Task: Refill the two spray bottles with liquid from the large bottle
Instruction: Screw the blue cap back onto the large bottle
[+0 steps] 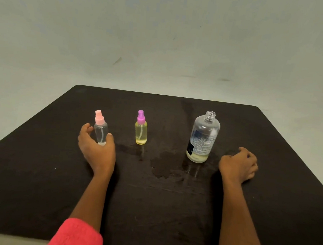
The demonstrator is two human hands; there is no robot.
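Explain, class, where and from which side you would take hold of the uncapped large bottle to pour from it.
Probably take the large bottle around its straight labelled middle, coming in from its right, where the right hand rests on the table. It stands upright with an open neck, so a side grip keeps the mouth clear, and the little liquid at the bottom calls for a steep tilt.

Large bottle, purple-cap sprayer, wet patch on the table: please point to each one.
Large bottle (203,140): head view, on its label.
Purple-cap sprayer (141,133): head view, on its yellow body.
Wet patch (161,166): head view, on its middle, in front of the large bottle.
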